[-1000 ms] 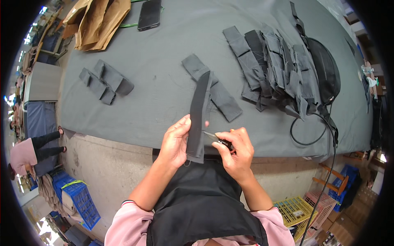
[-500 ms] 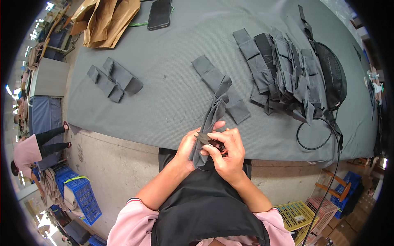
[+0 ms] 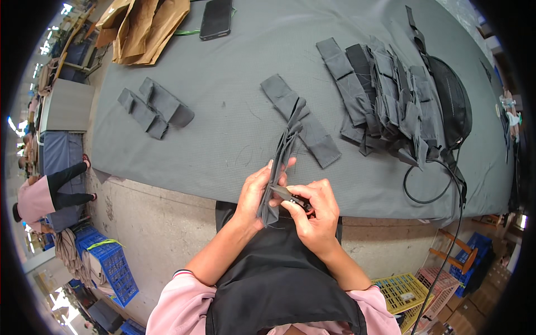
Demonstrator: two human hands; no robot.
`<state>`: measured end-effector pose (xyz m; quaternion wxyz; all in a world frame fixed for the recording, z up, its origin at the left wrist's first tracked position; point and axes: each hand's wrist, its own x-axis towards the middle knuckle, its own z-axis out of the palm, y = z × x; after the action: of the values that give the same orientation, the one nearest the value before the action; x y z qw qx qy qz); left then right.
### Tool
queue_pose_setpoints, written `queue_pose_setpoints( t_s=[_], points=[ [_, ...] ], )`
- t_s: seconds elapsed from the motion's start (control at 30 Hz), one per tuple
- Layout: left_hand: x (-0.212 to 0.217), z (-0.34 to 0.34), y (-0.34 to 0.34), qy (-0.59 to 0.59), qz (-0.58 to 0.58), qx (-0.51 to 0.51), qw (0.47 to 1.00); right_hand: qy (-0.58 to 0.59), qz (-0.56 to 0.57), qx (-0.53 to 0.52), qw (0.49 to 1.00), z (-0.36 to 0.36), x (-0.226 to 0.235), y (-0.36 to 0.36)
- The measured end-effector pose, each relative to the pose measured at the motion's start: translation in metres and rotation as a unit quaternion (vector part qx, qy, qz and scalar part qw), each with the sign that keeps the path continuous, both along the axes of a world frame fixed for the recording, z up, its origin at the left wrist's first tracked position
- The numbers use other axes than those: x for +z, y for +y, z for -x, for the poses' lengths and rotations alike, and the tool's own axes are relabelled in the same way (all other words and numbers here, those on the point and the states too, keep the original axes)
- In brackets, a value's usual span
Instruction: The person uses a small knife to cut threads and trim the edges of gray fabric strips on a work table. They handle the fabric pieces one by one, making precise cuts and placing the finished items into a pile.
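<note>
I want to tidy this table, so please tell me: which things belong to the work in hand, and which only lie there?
In the work:
grey fabric strip, left hand
small snips, right hand
probably the piled grey pieces

Apparently just lying about:
brown paper
phone
black bag

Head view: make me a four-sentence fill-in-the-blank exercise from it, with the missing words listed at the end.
1. The fabric strip held in the left hand is ____ in colour.
2. The snips are held in the ____.
3. In the picture, the brown paper bag lies to the ____ of the phone.
4. The crate nearest the right sleeve is ____ in colour.

Missing words: gray; right hand; left; yellow.
</note>
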<state>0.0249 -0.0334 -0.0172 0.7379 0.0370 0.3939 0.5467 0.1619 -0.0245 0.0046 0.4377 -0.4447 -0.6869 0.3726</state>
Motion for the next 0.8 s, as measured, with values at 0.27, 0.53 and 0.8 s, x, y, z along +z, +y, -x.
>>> queue_pose_setpoints(
  t_s=[0.27, 0.53, 0.8],
  points=[
    [-0.006, -0.011, -0.002, 0.284, -0.003, 0.125, 0.951, 0.073, 0.137, 0.031, 0.987, -0.006, 0.0, 0.004],
    [0.007, -0.001, 0.001, 0.089, -0.038, 0.016, 0.995, 0.168, 0.33, 0.085, 0.925, -0.002, -0.027, 0.001],
    [0.011, 0.006, 0.007, 0.069, -0.075, -0.062, 0.993, -0.084, -0.021, -0.017, 0.996, -0.031, 0.001, 0.012]
  ],
)
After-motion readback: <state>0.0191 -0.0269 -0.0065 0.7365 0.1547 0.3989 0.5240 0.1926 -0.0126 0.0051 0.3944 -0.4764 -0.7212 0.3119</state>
